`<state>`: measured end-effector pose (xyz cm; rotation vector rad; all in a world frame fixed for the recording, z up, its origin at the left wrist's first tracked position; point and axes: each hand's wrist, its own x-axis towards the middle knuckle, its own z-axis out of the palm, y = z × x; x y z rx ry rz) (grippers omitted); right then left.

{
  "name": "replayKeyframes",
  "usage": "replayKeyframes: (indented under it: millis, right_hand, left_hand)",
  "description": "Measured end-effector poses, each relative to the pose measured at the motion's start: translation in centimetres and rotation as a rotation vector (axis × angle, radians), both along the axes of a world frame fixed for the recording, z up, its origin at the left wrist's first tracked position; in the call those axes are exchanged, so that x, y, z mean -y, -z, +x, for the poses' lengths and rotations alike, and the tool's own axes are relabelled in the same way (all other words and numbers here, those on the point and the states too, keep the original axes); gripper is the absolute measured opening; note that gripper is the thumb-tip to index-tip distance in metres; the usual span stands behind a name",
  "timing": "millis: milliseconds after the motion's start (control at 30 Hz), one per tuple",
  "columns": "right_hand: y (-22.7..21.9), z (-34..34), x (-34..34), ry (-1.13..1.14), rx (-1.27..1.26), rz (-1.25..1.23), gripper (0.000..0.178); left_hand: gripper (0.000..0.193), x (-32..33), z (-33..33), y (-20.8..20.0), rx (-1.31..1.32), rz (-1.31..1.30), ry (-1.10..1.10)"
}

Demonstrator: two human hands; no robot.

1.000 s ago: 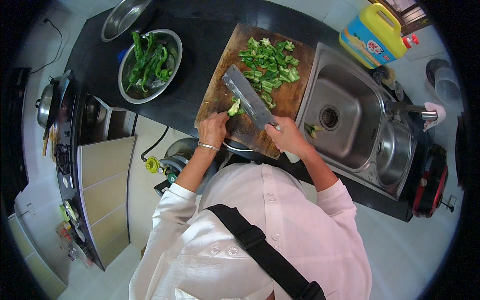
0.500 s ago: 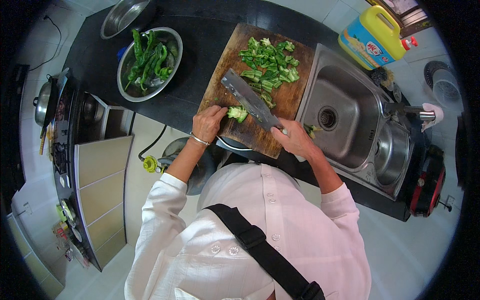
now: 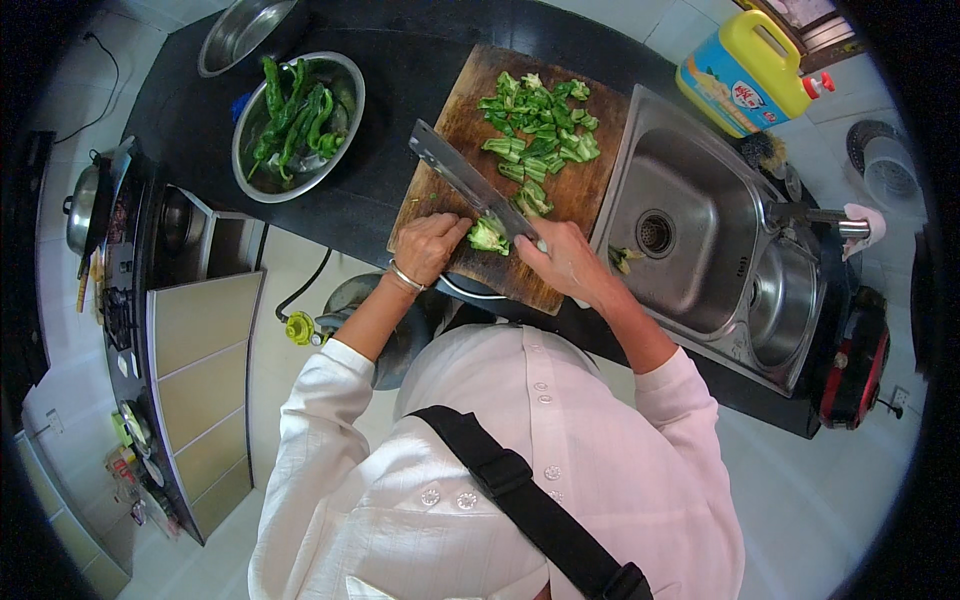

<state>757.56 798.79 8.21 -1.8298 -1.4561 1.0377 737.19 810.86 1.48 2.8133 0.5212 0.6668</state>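
On the wooden cutting board [image 3: 425,205] a cut piece of green pepper [image 3: 489,236] lies near the front. My left hand [image 3: 428,246] is closed, its bent fingertips against the left side of that piece. A cleaver [image 3: 460,172] is in my right hand [image 3: 566,260], fingers wrapped round its handle. Its broad blade slants away to the far left, with its lower part close beside the pepper piece. Farther back on the board lies a heap of chopped green pepper [image 3: 540,125], reaching toward the blade.
A steel bowl of whole green peppers [image 3: 240,165] stands left on the black counter [image 3: 400,80], another steel bowl [image 3: 235,45] behind it. Right of the board is a steel sink [image 3: 690,190] with scraps [image 3: 625,260] at its near-left side. A yellow jug [image 3: 745,75] stands behind it.
My right hand and the cleaver have moved left. My left hand and the pepper piece have shifted slightly right and nearer to me.
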Motion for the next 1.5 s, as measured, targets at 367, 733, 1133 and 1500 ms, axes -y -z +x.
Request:
replayKeyframes:
  millis: [367,733,1133,1500]
  right_hand:
    - [3.1,0.2,-2.3,-0.08,0.047,0.132,0.024]
    - [3.1,1.0,-3.6,0.002,-0.43,-0.304,0.019]
    - [2.3,0.6,-2.8,0.195,-0.492,-0.309,0.019]
    - [-2.7,4.0,2.4,0.676,-0.586,0.077,0.022]
  left_hand:
    - [0.021,-0.4,0.8,0.9,0.065,-0.002,0.084]
    - [0.02,-0.3,1.4,2.2,0.152,0.018,0.091]
    - [0.011,-0.5,0.4,1.2,0.245,-0.493,-0.342]
    - [0.01,3.4,5.4,-2.9,0.156,-0.767,-0.12]
